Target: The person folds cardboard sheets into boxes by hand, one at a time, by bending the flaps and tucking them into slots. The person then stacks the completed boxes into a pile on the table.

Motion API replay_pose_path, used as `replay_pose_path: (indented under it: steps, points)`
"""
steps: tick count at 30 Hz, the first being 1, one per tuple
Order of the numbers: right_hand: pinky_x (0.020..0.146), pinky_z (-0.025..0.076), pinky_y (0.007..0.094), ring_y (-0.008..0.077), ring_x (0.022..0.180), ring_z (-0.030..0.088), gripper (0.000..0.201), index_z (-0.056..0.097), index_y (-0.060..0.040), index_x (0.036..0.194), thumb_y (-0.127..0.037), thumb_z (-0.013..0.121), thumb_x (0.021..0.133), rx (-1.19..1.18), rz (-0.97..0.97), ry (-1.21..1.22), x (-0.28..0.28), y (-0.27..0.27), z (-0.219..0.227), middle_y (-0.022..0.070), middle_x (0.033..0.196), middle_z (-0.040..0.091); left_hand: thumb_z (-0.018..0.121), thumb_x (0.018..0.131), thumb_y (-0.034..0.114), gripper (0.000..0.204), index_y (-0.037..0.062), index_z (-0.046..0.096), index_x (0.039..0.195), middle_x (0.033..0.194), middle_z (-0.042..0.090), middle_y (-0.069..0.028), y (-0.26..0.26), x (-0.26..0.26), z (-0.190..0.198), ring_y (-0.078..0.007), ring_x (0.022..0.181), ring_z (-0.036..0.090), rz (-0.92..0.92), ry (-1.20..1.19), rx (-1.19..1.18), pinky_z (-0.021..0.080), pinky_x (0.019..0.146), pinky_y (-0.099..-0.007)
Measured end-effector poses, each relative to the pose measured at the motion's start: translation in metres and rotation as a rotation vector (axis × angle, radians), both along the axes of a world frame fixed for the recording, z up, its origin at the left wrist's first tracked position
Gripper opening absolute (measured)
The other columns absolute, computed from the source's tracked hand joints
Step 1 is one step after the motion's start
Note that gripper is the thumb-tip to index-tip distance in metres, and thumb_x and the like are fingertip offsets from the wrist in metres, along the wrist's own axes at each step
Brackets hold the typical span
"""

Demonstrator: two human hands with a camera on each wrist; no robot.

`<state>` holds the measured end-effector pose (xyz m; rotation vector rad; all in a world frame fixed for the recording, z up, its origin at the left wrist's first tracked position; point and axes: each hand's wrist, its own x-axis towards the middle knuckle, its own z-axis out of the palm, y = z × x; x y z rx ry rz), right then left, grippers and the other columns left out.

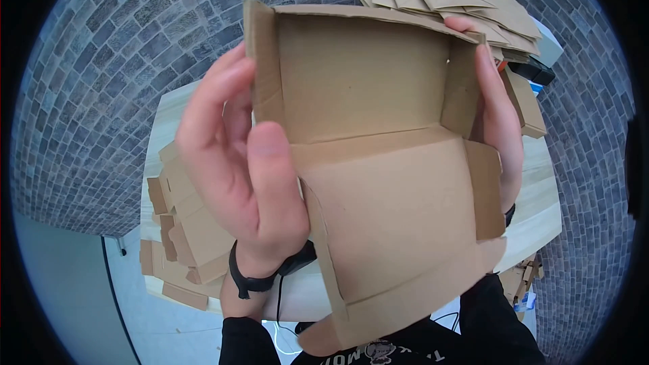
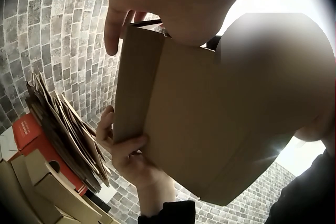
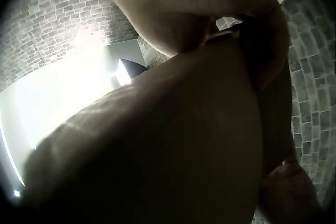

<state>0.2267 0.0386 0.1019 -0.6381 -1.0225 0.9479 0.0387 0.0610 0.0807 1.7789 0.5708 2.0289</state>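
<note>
Between both hands is a brown cardboard box [image 1: 365, 74], tilted up so its hollow inside faces the head camera. Its attached lid [image 1: 399, 209] hangs open toward the person, with side flaps and a curved front flap. My left hand [image 1: 236, 142] grips the box's left wall, fingers outside and thumb near the fold. The right hand [image 1: 500, 108] holds the right wall, its fingers partly hidden behind the cardboard. In the left wrist view, the box's plain outer face [image 2: 194, 108] fills the middle. Dark cardboard [image 3: 205, 124] covers much of the right wrist view.
Flattened cardboard boxes [image 1: 196, 223] lie on the left of the pale table [image 1: 541, 196]. A pile of brown paper bags or sheets [image 1: 460, 0] stands at the far right, beside a small carton [image 1: 524, 105]. An orange-red box [image 2: 47, 150] shows under the pile.
</note>
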Motion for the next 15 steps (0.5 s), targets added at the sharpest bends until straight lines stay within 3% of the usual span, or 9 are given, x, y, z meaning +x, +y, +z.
replay_pose_path:
  steps: [2,4,5,8,15]
  points:
    - [0.093,0.041,0.0264,0.0118,0.112,0.051,0.035,0.045,-0.008,0.13,-0.027,0.042,0.1,-0.022,0.019,-0.005,0.003,0.002,0.0,0.0066,0.123,0.052,0.044,0.098,0.028,0.037,0.0016,0.046,0.123,0.127,0.049,-0.0231,0.001,-0.003,0.002,-0.027,0.12,0.047,0.057,0.019,0.126,0.036,0.102,-0.0413]
    - [0.095,0.04,0.0267,0.0126,0.113,0.05,0.034,0.045,-0.0088,0.129,-0.026,0.042,0.1,-0.064,0.055,0.087,0.005,0.002,0.002,0.0066,0.124,0.051,0.044,0.098,0.028,0.03,0.0051,0.054,0.115,0.132,0.045,-0.0269,-0.001,-0.014,0.011,-0.0324,0.124,0.045,0.052,0.409,0.287,0.035,0.104,-0.0448]
    - [0.095,0.04,0.0267,0.0126,0.113,0.05,0.034,0.045,-0.0088,0.129,-0.026,0.042,0.1,-0.063,0.055,0.087,0.006,0.002,0.004,0.0066,0.124,0.051,0.046,0.097,0.027,0.027,0.0073,0.061,0.106,0.136,0.04,-0.0302,0.001,-0.013,0.008,-0.0357,0.126,0.044,0.074,0.417,0.296,0.04,0.101,-0.0453]
    - [0.095,0.043,0.028,0.0126,0.112,0.053,0.032,0.05,-0.0061,0.126,-0.023,0.037,0.103,-0.09,0.073,0.171,0.01,0.001,0.006,0.006,0.12,0.056,0.045,0.096,0.022,0.025,0.0065,0.063,0.104,0.137,0.038,-0.0318,0.009,-0.01,0.008,-0.0372,0.121,0.05,-0.027,0.417,0.32,0.047,0.095,-0.0434]
    - [0.096,0.043,0.0289,0.0134,0.113,0.053,0.032,0.048,-0.0063,0.128,-0.023,0.035,0.103,-0.078,0.12,0.165,0.017,0.005,0.0,0.0059,0.124,0.054,0.048,0.092,0.013,0.024,0.0046,0.063,0.108,0.143,0.028,-0.0341,0.004,-0.023,0.016,-0.0401,0.113,0.057,-0.302,0.529,0.131,0.049,0.093,-0.0424]
